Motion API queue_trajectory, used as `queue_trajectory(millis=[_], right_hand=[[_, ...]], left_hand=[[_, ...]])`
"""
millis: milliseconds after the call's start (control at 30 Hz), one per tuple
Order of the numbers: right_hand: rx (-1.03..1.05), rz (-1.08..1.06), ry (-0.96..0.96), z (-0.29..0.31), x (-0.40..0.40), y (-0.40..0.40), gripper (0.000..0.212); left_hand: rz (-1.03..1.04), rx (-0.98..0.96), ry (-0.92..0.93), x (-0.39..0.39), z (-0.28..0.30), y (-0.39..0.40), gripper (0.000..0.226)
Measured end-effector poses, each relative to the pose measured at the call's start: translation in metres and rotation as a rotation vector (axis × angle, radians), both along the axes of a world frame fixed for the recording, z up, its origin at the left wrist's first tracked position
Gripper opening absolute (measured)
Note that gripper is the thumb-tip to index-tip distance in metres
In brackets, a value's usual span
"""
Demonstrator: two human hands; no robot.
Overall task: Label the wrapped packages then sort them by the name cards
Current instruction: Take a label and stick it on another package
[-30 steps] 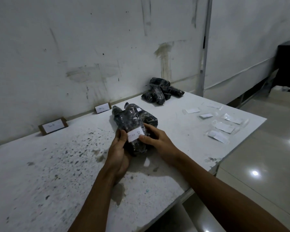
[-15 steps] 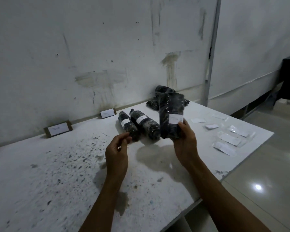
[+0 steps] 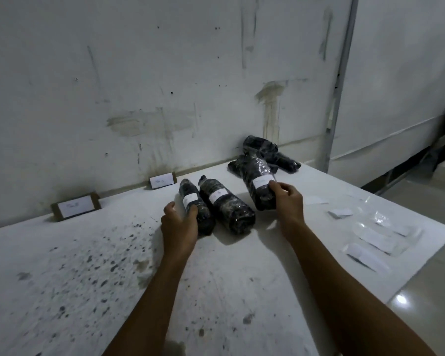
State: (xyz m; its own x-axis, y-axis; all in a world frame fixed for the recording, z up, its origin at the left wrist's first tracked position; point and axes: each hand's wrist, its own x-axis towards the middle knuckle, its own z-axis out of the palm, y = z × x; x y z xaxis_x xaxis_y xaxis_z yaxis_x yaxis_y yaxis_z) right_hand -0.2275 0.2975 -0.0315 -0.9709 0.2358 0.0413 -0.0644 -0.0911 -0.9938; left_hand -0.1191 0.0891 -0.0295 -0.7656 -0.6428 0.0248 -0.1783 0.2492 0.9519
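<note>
A person's two bare hands work over a white, speckled tabletop (image 3: 62, 291) set against a wall. The right hand (image 3: 287, 201) grips a black plastic-wrapped package (image 3: 258, 186) by its lower end, fingers curled round it beside its white label, holding it tilted and slightly raised. The left hand (image 3: 179, 222) has closed on a second labelled package (image 3: 194, 204), thumb on one side and fingers on the other; this one lies on the tabletop. Between the hands lies a third labelled package (image 3: 225, 208), touching the one in the left hand.

Half a second ago the left hand was loosely curled and holding nothing, just short of the lying packages; now it has reached forward and taken hold. The right hand's package stood nearly upright then and has tipped and dropped lower. A second ago both hands were pressed on one package, smoothing its label.

This suggests labelling of these three is finished and sorting is starting. Two name cards (image 3: 75, 206) (image 3: 162, 179) lean against the wall beyond the left hand. Beyond the right hand sits a pile of unlabelled packages (image 3: 272, 155); to its right lie spare labels (image 3: 370, 240).
</note>
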Motion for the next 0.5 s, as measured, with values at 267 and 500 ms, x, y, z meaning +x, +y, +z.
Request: queue_trajectory(millis=[267, 500], right_hand=[[0.263, -0.006, 0.080, -0.009, -0.023, -0.018, 0.034], [0.420, 0.175, 0.029, -0.005, -0.022, -0.013, 0.046]], left_hand=[[0.021, -0.068, 0.005, -0.004, -0.014, 0.001, 0.067], [0.072, -0.060, 0.106, -0.002, -0.012, 0.001, 0.034]])
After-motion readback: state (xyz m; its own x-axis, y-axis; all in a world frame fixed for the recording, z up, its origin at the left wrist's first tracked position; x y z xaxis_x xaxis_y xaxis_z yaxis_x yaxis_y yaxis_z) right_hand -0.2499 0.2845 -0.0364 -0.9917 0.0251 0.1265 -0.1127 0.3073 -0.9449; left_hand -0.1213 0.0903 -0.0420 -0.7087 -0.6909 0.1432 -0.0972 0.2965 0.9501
